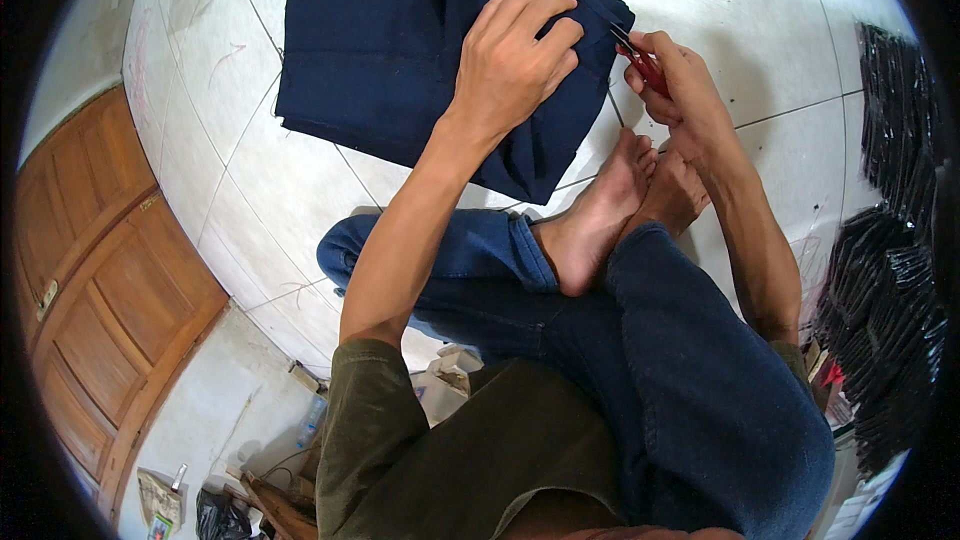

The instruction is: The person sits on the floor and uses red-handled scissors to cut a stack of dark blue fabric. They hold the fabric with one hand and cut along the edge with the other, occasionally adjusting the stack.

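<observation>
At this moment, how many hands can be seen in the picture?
2: the left hand is on the navy cloth; the right hand holds a red-handled tool near its edge.

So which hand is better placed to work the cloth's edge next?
Likely the right hand: it holds the red-handled tool, tip near the navy cloth; the left hand rests on that cloth.

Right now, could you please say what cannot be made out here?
- Head view: far end of the folded navy cloth, cut off by the top edge.
- Head view: palm of the left hand, hidden by its back.
- Head view: part of the red-handled tool, covered by the right hand.
</observation>
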